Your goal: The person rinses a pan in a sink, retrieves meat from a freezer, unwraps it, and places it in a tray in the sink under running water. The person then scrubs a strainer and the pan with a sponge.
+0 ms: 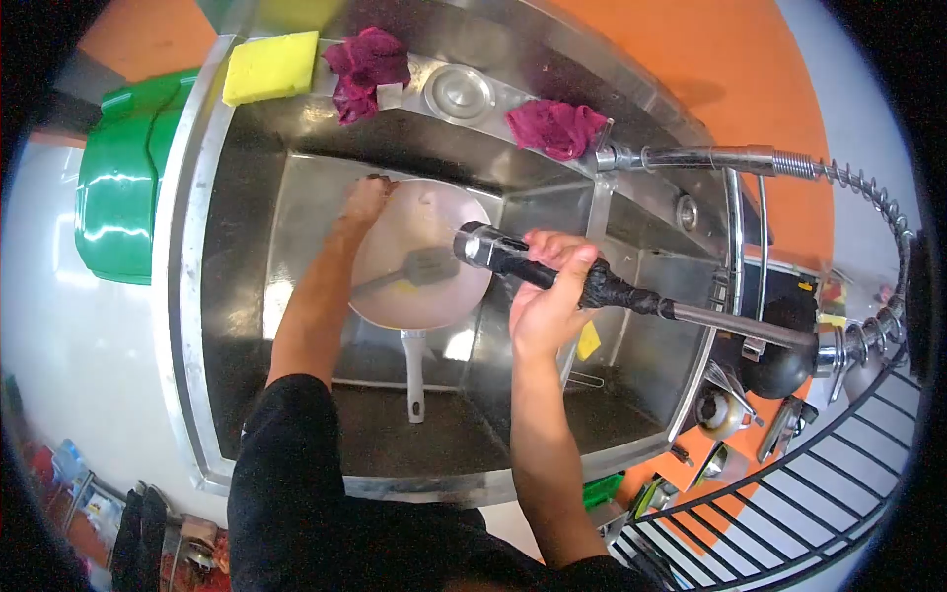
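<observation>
Right hand (pixel 555 296), fingers wrapped around a black cylindrical spray nozzle (pixel 495 253), apparently rinsing.
The left hand (pixel 367 199) meets the far-left rim of the pale round frying pan (pixel 400 229); I cannot tell whether its fingers pinch. Inside the pan lies a grey flat-headed spatula (pixel 432 266); around it, the stainless-steel sink (pixel 225 316). The next move likely calls for steadying the pan and aiming inside it.
</observation>
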